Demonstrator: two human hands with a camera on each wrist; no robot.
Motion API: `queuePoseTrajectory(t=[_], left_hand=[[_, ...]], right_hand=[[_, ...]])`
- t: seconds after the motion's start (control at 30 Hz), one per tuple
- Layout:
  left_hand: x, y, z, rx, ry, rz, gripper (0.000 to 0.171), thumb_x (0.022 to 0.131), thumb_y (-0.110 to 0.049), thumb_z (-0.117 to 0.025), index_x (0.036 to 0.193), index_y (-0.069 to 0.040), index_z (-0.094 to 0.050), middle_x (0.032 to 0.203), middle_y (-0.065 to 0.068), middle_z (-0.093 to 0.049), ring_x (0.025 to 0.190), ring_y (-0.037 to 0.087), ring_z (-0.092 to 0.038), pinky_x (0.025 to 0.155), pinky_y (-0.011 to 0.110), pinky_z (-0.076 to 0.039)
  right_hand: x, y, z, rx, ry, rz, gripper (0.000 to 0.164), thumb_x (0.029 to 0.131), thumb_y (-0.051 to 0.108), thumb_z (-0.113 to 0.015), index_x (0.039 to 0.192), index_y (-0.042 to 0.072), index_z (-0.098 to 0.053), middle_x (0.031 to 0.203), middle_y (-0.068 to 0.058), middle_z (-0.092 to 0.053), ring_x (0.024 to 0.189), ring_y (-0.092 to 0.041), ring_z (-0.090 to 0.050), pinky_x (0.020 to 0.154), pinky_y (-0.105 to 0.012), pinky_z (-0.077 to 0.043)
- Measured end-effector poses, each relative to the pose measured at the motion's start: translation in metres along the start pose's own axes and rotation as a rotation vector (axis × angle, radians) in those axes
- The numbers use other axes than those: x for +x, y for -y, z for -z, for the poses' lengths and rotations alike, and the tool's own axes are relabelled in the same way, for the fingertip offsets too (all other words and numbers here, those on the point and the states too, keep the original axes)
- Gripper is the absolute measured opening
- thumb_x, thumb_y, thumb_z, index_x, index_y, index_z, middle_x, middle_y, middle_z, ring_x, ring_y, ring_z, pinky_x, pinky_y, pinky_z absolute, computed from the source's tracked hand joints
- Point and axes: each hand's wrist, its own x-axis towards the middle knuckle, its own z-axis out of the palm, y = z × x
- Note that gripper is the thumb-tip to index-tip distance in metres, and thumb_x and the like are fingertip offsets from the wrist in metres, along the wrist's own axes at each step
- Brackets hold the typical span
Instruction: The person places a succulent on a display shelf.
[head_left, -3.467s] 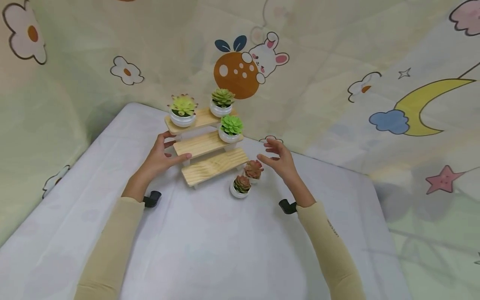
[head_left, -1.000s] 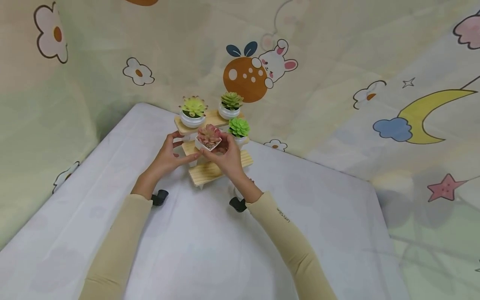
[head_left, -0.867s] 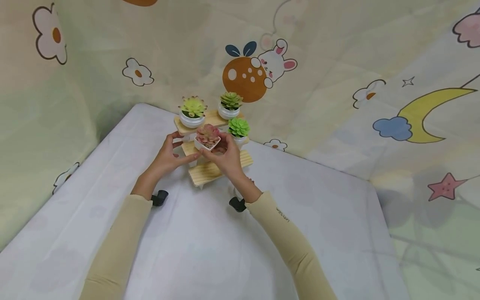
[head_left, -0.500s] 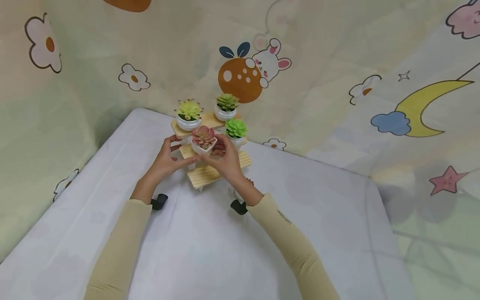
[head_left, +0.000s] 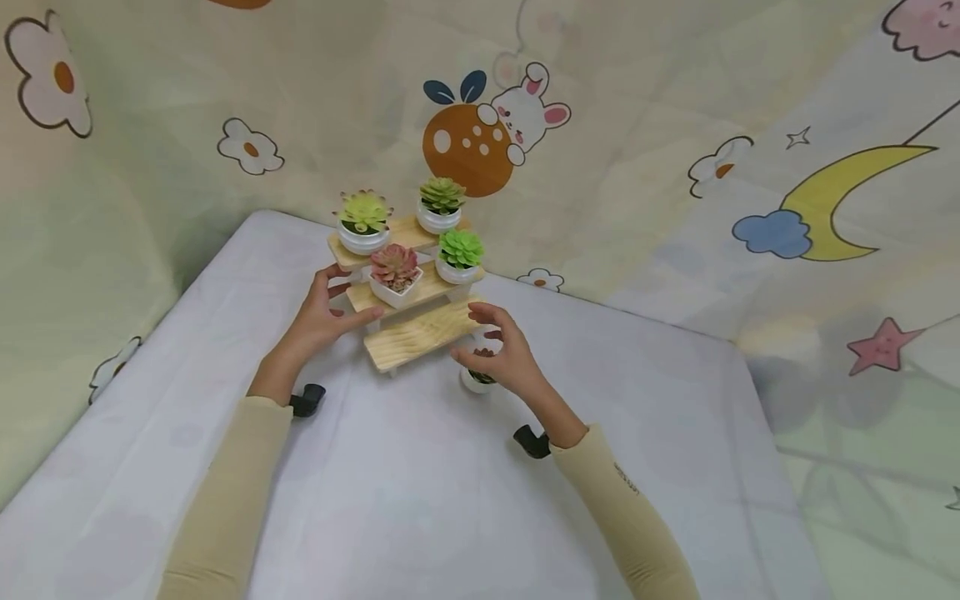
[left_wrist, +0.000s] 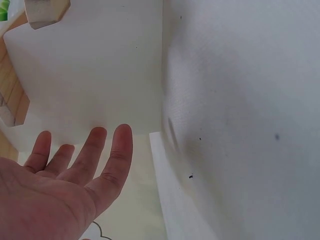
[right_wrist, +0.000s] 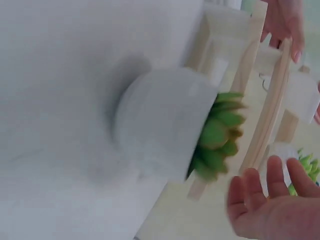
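My left hand (head_left: pixel 313 323) is at the left end of a three-step wooden plant stand (head_left: pixel 423 335), its thumb by the middle board. In the left wrist view its fingers (left_wrist: pixel 120 155) extend along the white side panel (left_wrist: pixel 90 75). A pink succulent in a white angular pot (head_left: pixel 395 287) sits on the middle step's left part, beside a bright green succulent (head_left: pixel 460 248). Loosely bent and holding nothing, my right hand (head_left: pixel 504 354) is over a dark green-red succulent in a round white pot (head_left: pixel 477 383) standing on the table, partly covering it. The right wrist view shows that pot (right_wrist: pixel 160 122) close up.
On the top step stand a yellow-green succulent (head_left: pixel 364 215) and a darker green succulent (head_left: pixel 442 198), both in white pots. A white cloth covers the table (head_left: pixel 450 483). A printed fabric backdrop (head_left: pixel 630 100) rises behind and on the sides.
The right hand picked up the pink succulent from the table, placed it on the middle step and let go. It then moved down and right to the remaining pot. The left hand stayed at the stand.
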Motion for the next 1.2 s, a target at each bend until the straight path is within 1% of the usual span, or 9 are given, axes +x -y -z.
queuePoseTrajectory(t=[0.07,0.17,0.27,0.37,0.47,0.6,0.9,1.07,1.2], left_hand=[[0.000,0.000,0.001,0.001,0.001,-0.005,0.102,0.076,-0.046,-0.073,0.145,-0.010,-0.007,0.153,0.008,-0.012,0.139,0.029,-0.023,0.106,0.051,-0.033],[0.000,0.000,0.001,-0.005,0.006,-0.007,0.101,0.077,-0.043,-0.073,0.145,-0.010,-0.006,0.153,0.008,-0.011,0.140,0.030,-0.022,0.106,0.052,-0.032],[0.000,0.000,0.001,-0.007,0.011,-0.002,0.101,0.077,-0.042,-0.073,0.145,-0.010,-0.005,0.154,0.008,-0.010,0.140,0.031,-0.021,0.107,0.052,-0.032],[-0.001,-0.001,0.001,-0.007,0.009,0.006,0.102,0.077,-0.042,-0.074,0.145,-0.011,-0.005,0.154,0.008,-0.009,0.140,0.031,-0.021,0.107,0.052,-0.031],[-0.001,-0.001,0.000,-0.005,0.006,0.014,0.102,0.076,-0.045,-0.073,0.145,-0.010,-0.006,0.154,0.008,-0.009,0.140,0.031,-0.021,0.107,0.052,-0.031],[-0.002,-0.001,-0.001,0.002,0.005,0.019,0.102,0.076,-0.045,-0.073,0.145,-0.010,-0.006,0.154,0.009,-0.009,0.140,0.031,-0.021,0.107,0.052,-0.031],[-0.003,-0.001,0.000,-0.006,0.009,0.013,0.101,0.078,-0.042,-0.073,0.145,-0.010,-0.005,0.154,0.009,-0.009,0.140,0.032,-0.020,0.108,0.054,-0.029],[-0.003,-0.001,-0.001,-0.010,0.008,0.002,0.100,0.078,-0.041,-0.073,0.145,-0.010,-0.006,0.153,0.009,-0.011,0.140,0.032,-0.021,0.107,0.054,-0.030],[-0.001,-0.001,0.000,-0.005,0.002,0.001,0.101,0.077,-0.043,-0.073,0.145,-0.010,-0.006,0.153,0.009,-0.012,0.140,0.031,-0.022,0.107,0.053,-0.031]], right_hand=[[-0.010,-0.005,0.006,-0.078,0.039,-0.052,0.073,0.075,0.016,-0.078,0.136,0.009,-0.039,0.138,-0.013,-0.042,0.128,-0.031,-0.038,0.100,-0.055,-0.036],[-0.025,-0.016,0.009,-0.174,0.081,-0.157,0.081,0.072,0.019,-0.081,0.138,0.010,-0.035,0.141,-0.011,-0.038,0.130,-0.032,-0.034,0.105,-0.052,-0.033],[-0.034,-0.026,0.008,-0.203,0.090,-0.255,0.085,0.069,0.021,-0.083,0.138,0.010,-0.035,0.140,-0.011,-0.039,0.127,-0.030,-0.039,0.102,-0.049,-0.039],[-0.037,-0.037,0.006,-0.189,0.066,-0.293,0.082,0.067,0.020,-0.084,0.135,0.010,-0.040,0.134,-0.011,-0.044,0.118,-0.027,-0.046,0.091,-0.043,-0.047],[-0.038,-0.043,0.005,-0.184,0.033,-0.278,0.074,0.068,0.018,-0.083,0.130,0.008,-0.044,0.128,-0.011,-0.050,0.109,-0.026,-0.052,0.081,-0.037,-0.050],[-0.039,-0.047,0.004,-0.192,0.017,-0.244,0.068,0.069,0.017,-0.083,0.126,0.007,-0.046,0.125,-0.011,-0.054,0.102,-0.024,-0.055,0.075,-0.033,-0.050],[-0.033,-0.052,0.005,-0.240,0.044,-0.169,0.065,0.067,0.019,-0.084,0.118,0.006,-0.045,0.113,-0.010,-0.057,0.094,-0.021,-0.057,0.074,-0.033,-0.051],[-0.030,-0.049,0.005,-0.188,-0.021,-0.135,0.065,0.067,0.018,-0.084,0.118,0.005,-0.045,0.114,-0.011,-0.057,0.094,-0.021,-0.057,0.078,-0.034,-0.051],[-0.026,-0.038,0.002,-0.112,-0.081,-0.062,0.066,0.069,0.012,-0.082,0.121,0.002,-0.043,0.116,-0.015,-0.055,0.101,-0.024,-0.055,0.083,-0.038,-0.052]])
